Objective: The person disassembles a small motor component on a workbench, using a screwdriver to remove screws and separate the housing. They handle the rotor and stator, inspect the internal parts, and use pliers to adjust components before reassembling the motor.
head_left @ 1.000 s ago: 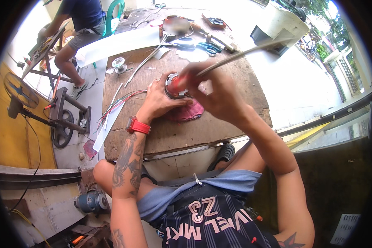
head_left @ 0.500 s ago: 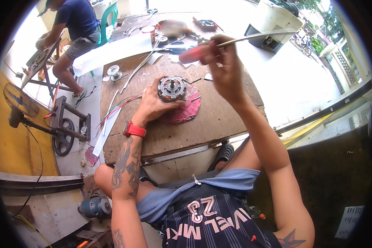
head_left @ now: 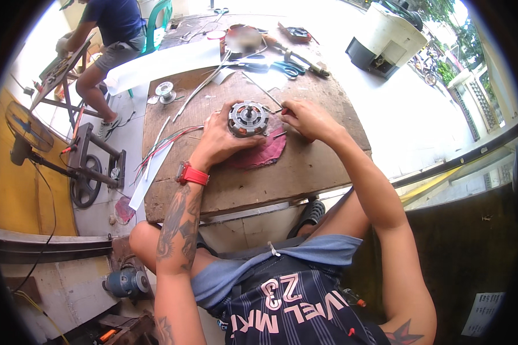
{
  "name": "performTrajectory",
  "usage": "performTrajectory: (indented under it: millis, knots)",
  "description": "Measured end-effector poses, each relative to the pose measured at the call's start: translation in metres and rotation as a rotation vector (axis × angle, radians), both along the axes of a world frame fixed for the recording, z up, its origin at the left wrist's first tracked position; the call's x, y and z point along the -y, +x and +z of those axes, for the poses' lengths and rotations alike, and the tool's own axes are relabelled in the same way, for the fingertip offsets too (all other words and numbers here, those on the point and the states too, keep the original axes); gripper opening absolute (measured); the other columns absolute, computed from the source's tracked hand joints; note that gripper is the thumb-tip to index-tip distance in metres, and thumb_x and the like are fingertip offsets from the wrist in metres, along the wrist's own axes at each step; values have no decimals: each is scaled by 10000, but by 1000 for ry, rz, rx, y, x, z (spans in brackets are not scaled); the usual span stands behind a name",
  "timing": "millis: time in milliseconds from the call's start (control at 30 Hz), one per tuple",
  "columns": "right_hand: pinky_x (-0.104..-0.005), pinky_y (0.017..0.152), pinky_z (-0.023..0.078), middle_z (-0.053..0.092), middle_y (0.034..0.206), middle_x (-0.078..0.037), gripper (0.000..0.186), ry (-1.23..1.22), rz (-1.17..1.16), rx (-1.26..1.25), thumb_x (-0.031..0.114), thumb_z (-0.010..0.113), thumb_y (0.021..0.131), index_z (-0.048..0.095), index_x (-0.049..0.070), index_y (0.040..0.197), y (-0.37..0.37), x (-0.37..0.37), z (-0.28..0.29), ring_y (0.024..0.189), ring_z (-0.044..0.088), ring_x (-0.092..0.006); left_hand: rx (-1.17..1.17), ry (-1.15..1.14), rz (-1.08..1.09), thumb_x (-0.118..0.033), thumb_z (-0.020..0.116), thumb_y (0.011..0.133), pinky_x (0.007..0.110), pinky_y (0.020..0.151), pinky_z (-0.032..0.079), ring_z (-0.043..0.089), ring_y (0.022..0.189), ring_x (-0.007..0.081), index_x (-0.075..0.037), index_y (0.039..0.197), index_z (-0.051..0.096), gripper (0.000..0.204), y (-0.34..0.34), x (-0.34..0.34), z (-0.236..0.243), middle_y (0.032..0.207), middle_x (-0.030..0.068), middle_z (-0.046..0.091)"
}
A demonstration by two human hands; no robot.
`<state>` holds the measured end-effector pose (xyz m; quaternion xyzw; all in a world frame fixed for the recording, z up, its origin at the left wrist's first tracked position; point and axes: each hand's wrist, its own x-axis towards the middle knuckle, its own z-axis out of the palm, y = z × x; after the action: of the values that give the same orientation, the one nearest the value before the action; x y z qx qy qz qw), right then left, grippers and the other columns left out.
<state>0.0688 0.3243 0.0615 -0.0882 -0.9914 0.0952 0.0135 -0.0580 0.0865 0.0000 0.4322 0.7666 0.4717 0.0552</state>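
My left hand (head_left: 217, 138) is wrapped round a small electric motor (head_left: 248, 121), its slotted metal end and shaft facing up. The motor stands over a round pink cloth (head_left: 262, 156) on the wooden table. To the right of it, my right hand (head_left: 313, 121) is closed on a screwdriver (head_left: 262, 89); bits of its red handle show between the fingers, and the thin metal shaft slants up to the left, behind the motor. A short metal bolt (head_left: 280, 135) lies at the cloth's right edge. Red, green and white wires (head_left: 167, 141) trail left of my left hand.
Blue-handled scissors (head_left: 288, 69) and a long tool (head_left: 299, 57) lie at the table's back. A wire spool (head_left: 165, 92) stands at the left. Further off are a fan (head_left: 29, 132), a white appliance (head_left: 385, 43) and a seated person (head_left: 114, 29) working at a stand.
My right hand has come down from above the table to beside the motor. The screwdriver's shaft, earlier pointing right, now points up-left. My left hand keeps its hold on the motor.
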Motion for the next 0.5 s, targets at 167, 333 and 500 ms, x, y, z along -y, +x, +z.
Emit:
performTrajectory:
  millis: [167,333,500]
  knots:
    - [-457,905,540,708,1086,-160,323,-27,322,-335,353,634,1074,712,53,1162,-17,19,39,1042,687,-344,-13,30,-12,-670,932,657,528,1104,428,613,1227,429,-171,1493,519,1058,0,-1,-4,1295,196,699]
    - [-414,932,550,689,1050,-91,212,366,753,-341,229,730,977,712,55,1097,-34,51,78,1068,677,-271,-1,-25,-8,-706,922,643,527,1104,427,611,1230,426,-104,1529,474,1161,-2,-1,-2,1289,226,692]
    - [-412,943,563,693,1036,-85,196,341,811,-225,205,733,957,704,53,1077,-39,53,90,1084,678,-270,-14,-15,-11,-719,922,636,531,1111,422,599,1243,438,-107,1533,470,1176,-1,-1,-2,1304,262,671]
